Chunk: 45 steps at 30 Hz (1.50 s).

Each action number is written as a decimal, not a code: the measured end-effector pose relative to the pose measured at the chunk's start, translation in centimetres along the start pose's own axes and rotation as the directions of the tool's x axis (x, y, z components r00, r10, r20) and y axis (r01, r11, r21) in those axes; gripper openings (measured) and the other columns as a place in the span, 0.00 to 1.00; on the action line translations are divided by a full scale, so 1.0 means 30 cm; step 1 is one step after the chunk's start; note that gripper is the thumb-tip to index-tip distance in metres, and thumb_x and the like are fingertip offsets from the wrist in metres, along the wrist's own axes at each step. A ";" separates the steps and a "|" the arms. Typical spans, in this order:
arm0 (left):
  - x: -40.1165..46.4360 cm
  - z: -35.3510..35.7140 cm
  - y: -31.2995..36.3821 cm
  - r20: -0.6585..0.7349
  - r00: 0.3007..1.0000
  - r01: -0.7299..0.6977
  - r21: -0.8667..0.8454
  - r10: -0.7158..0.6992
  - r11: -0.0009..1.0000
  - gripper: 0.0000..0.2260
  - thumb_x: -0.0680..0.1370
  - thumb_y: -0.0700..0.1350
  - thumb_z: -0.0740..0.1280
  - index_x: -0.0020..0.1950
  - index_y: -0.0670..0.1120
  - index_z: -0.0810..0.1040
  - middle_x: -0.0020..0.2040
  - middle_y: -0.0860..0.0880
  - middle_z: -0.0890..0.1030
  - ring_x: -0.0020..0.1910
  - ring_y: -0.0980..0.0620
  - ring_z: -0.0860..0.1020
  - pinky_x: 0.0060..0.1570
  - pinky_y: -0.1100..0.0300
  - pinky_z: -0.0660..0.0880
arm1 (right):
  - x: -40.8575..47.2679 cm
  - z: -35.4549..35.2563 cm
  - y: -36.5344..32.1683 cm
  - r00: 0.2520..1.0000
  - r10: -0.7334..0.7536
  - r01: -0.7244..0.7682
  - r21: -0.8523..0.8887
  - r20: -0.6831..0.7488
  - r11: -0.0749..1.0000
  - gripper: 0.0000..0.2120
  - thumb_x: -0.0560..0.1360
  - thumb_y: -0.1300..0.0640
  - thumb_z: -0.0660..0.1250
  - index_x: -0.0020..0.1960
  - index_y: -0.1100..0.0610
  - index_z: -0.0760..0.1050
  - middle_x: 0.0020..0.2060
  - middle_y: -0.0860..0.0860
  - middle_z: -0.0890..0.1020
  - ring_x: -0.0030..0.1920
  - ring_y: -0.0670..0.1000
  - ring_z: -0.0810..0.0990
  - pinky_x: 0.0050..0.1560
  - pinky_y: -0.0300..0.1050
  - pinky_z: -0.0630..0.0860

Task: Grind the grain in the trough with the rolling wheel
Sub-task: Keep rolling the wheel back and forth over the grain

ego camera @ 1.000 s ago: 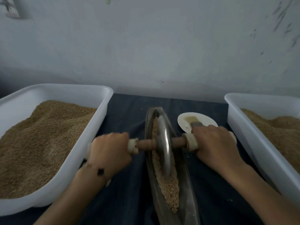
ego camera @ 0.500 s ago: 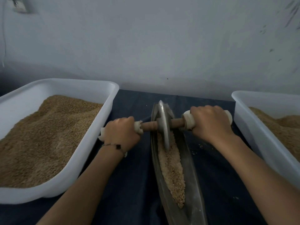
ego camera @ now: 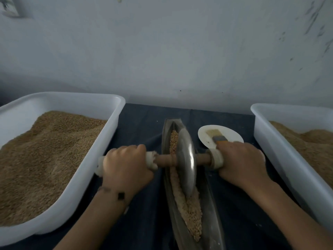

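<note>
Two fists on the axle: left hand (ego camera: 126,164) and right hand (ego camera: 241,163) grip it either side of the wheel (ego camera: 186,163), sitting in the trough's (ego camera: 212,219) grain (ego camera: 191,213).

Trough (ego camera: 212,213) between two tubs (ego camera: 75,201); wheel (ego camera: 186,163) in trough; plate (ego camera: 228,134) right.

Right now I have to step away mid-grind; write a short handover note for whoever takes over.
Left hand grips the left handle; right hand grips the right one.
The rolling wheel stands upright in the trough, near its middle.
Grain fills the near half, and some lies beyond the wheel.
Done: uncertain; the grain looks coarse.
Left: keep rolling along the trough's full length.
</note>
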<state>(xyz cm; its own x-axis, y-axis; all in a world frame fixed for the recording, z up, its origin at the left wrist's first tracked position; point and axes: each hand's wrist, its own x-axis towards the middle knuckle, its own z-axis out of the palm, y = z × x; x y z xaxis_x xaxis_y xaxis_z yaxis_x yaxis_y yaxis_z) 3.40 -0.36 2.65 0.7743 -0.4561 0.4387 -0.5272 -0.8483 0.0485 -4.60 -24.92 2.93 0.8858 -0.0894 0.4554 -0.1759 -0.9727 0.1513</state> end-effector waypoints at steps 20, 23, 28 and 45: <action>-0.116 -0.061 0.043 -0.217 0.957 -0.186 0.040 0.190 0.982 0.17 0.51 0.42 0.77 0.29 0.47 0.70 0.25 0.49 0.71 0.24 0.48 0.70 0.29 0.58 0.64 | -0.208 0.025 0.016 0.995 0.005 0.006 0.111 -0.102 0.994 0.21 0.46 0.59 0.79 0.31 0.51 0.70 0.25 0.46 0.71 0.24 0.48 0.67 0.31 0.36 0.55; -0.063 -0.041 0.016 -0.078 0.984 -0.162 -0.028 0.159 0.986 0.16 0.53 0.46 0.78 0.28 0.48 0.71 0.25 0.52 0.72 0.23 0.51 0.70 0.27 0.61 0.65 | -0.132 0.017 0.017 0.998 -0.005 0.009 0.081 -0.057 0.997 0.20 0.48 0.57 0.79 0.32 0.51 0.70 0.24 0.45 0.71 0.24 0.47 0.62 0.29 0.35 0.48; 0.127 0.037 -0.041 0.175 0.980 0.089 0.053 -0.097 0.995 0.09 0.72 0.55 0.64 0.36 0.54 0.68 0.33 0.57 0.72 0.32 0.59 0.70 0.30 0.63 0.63 | 0.112 0.053 0.017 1.000 0.021 -0.021 -0.019 0.019 1.000 0.09 0.63 0.53 0.67 0.39 0.47 0.67 0.32 0.45 0.73 0.32 0.50 0.67 0.30 0.42 0.57; -0.151 -0.076 -0.019 -0.041 0.981 -0.190 -0.068 0.188 0.979 0.17 0.50 0.46 0.78 0.28 0.51 0.70 0.23 0.55 0.70 0.21 0.54 0.70 0.24 0.64 0.58 | -0.177 -0.043 0.038 0.973 -0.142 0.163 0.109 -0.182 0.980 0.18 0.45 0.65 0.76 0.30 0.54 0.72 0.24 0.50 0.72 0.23 0.53 0.70 0.26 0.43 0.63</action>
<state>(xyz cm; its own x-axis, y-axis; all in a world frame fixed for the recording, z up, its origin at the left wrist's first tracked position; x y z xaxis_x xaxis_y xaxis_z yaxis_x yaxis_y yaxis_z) -0.61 2.79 2.70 0.6466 -0.5957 0.4765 -0.6872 -0.7261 0.0248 -10.07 -25.28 1.82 0.8084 0.0898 0.5817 0.0191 -0.9918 0.1266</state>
